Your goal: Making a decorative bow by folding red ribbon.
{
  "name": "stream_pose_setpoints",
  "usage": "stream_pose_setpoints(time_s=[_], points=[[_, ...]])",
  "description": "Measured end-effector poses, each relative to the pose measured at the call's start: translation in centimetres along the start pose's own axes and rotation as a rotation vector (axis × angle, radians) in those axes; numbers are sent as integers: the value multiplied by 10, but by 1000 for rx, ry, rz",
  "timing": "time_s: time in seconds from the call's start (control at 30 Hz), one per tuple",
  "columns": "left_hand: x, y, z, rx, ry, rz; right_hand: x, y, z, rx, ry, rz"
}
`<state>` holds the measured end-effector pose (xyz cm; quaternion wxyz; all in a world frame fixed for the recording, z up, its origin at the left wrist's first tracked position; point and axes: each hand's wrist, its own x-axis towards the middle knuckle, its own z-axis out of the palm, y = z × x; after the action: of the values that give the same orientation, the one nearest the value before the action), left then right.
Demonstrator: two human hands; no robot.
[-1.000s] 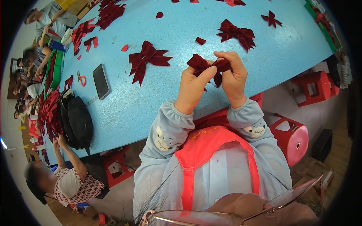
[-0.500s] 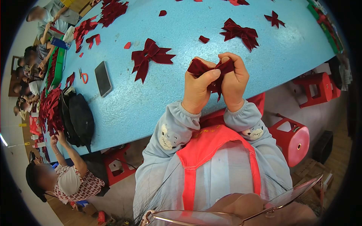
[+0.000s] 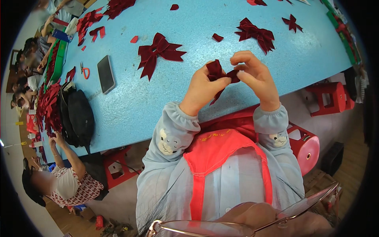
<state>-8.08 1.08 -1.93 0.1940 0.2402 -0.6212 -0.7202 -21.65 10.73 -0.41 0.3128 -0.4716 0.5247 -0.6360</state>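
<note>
From the head view, the left hand (image 3: 202, 89) and right hand (image 3: 254, 77) meet at the centre of the frame, fingers pinched shut on a dark red bow (image 3: 218, 73) held above the blue table (image 3: 189, 23). A finished bow (image 3: 158, 50) lies upper left of them, a phone (image 3: 106, 74) farther left.

Blue table (image 3: 166, 102) w/ phone (image 3: 106, 74), black bag (image 3: 79, 116), finished red bows (image 3: 158, 49), red stools (image 3: 306, 144) beside.
</note>
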Motion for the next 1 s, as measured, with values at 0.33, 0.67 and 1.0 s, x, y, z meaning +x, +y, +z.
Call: stream_pose_setpoints(time_s=[0.33,0.67,1.0], points=[[1,-11,9,860,266,618,-7,8,11,-250,60,81],[-2,-16,-2,1102,298,787,-13,8,33,-470,174,-171],[-6,-16,-9,897,261,753,-10,20,24,339,103,375]])
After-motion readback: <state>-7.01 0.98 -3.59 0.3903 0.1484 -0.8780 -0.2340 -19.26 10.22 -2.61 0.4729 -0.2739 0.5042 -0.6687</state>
